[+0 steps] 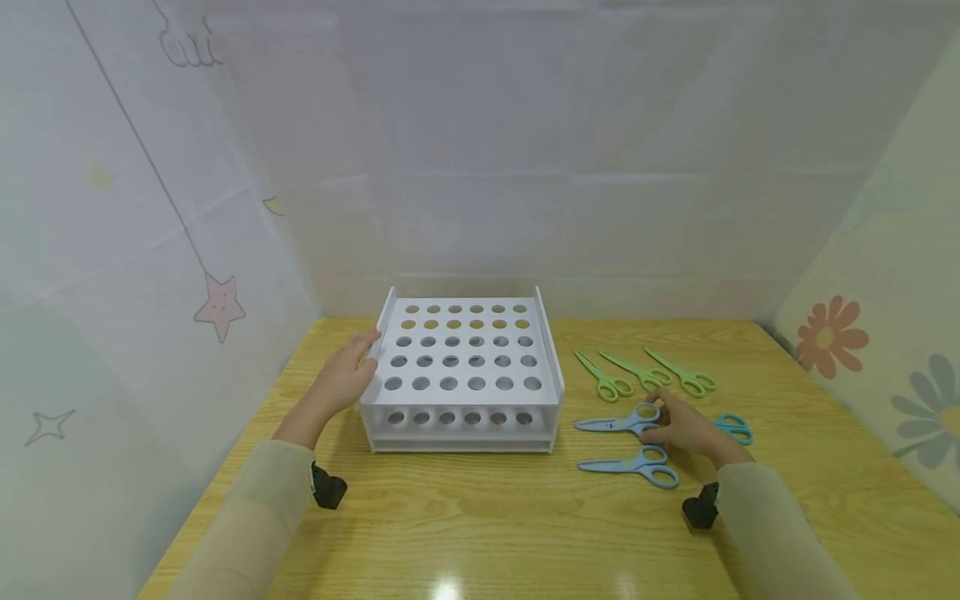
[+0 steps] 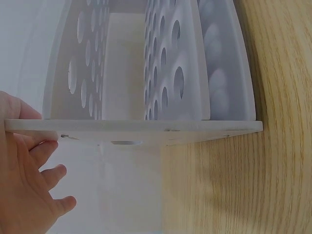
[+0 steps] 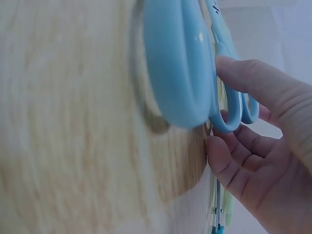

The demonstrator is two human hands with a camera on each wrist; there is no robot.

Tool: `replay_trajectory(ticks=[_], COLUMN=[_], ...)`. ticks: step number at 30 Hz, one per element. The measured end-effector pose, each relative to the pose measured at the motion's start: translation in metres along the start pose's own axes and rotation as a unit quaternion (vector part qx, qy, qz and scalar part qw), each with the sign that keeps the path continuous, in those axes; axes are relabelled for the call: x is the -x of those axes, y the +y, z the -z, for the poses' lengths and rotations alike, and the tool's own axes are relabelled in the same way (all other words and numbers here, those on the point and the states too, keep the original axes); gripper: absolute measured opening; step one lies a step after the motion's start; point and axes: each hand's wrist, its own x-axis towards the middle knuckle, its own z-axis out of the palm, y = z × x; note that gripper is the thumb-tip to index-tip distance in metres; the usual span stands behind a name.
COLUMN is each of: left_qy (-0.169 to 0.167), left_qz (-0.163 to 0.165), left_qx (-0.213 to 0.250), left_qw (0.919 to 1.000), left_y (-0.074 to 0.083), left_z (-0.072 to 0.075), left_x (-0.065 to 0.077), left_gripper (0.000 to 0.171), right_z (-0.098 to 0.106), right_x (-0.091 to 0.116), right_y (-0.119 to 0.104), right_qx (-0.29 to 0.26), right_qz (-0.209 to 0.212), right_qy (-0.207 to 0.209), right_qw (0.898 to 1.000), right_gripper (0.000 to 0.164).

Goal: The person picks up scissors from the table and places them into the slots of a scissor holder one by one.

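Note:
My left hand (image 1: 347,368) is at the left side panel of a white holed rack (image 1: 465,396). In the left wrist view the panel's edge (image 2: 117,125) passes between the digits of my left hand (image 2: 24,170), whose other fingers spread beside its outer face. My right hand (image 1: 686,427) is at the handles of a pair of light blue scissors (image 1: 615,424), thumb at the near handle and fingers at the far one. Close in the right wrist view, a second pair of blue scissors (image 3: 180,63) stands before my right hand (image 3: 273,141).
That second pair of light blue scissors (image 1: 626,463) lies nearer the table's front. Three green scissors (image 1: 610,379) lie farther back. Teal scissors (image 1: 735,428) show partly behind my right hand. The wooden table (image 1: 450,517) meets hanging white sheets at its back and sides.

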Motion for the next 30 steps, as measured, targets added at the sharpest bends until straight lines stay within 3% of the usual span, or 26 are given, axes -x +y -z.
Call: replay_trajectory(ticks=[6,13,19,26,30], left_qy=[-0.005,-0.007,-0.008,-0.009,-0.011], left_qz=[0.005,0.004,0.001,0.003,0.003], left_qx=[0.004,0.004,0.003,0.000,0.000], left_qw=[1.0000,1.0000,1.0000,1.0000,0.9999], left_y=[0.002,0.002,0.001,-0.001,0.000], left_z=[0.000,0.000,0.000,-0.001,-0.001], left_x=[0.000,0.000,-0.001,-0.002,-0.002], left_gripper=[0.053,0.053,0.053,0.052,0.052], right_z=[0.000,-0.001,0.001,0.006,0.009], right_x=[0.001,-0.001,0.001,0.008,0.010], right_y=[-0.002,0.009,0.016,0.007,0.002], right_qx=[0.001,-0.008,-0.048,-0.092,-0.121], right_qz=[0.007,0.016,0.026,-0.015,-0.016], right_qy=[0.001,0.016,0.021,0.025,0.028], right_qw=[1.000,1.000,0.998,0.995,0.992], right_gripper=[0.060,0.065,0.049,0.050,0.049])
